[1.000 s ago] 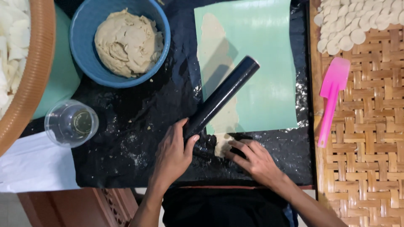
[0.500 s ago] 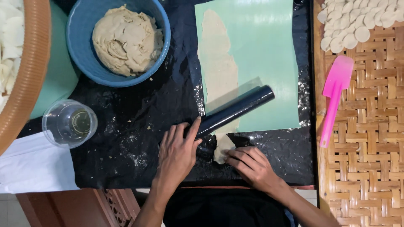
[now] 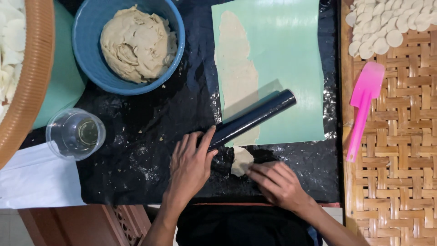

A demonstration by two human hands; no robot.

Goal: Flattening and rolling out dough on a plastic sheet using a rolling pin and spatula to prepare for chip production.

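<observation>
My left hand (image 3: 191, 164) lies over the near end of a black rolling pin (image 3: 252, 118), thumb stretched along it. The pin slants across the lower edge of a pale green mat (image 3: 291, 68) and over the bottom of a flattened dough strip (image 3: 236, 73). My right hand (image 3: 277, 184) rests flat on the black sheet (image 3: 150, 136), its fingertips touching the right side of a small dough lump (image 3: 241, 160) that sits between both hands.
A blue bowl (image 3: 91, 68) with a big dough mass (image 3: 136, 43) stands at the back left, a clear cup (image 3: 75, 134) and white paper (image 3: 36, 182) nearer. A brown basket (image 3: 41, 68) is far left. Right, a woven mat (image 3: 400, 159) carries a pink spatula (image 3: 364, 105) and dough discs (image 3: 387, 23).
The rolling pin has swung from a steep diagonal to a flatter slant low on the green mat. My left hand followed its near end; my right hand stayed by the lump.
</observation>
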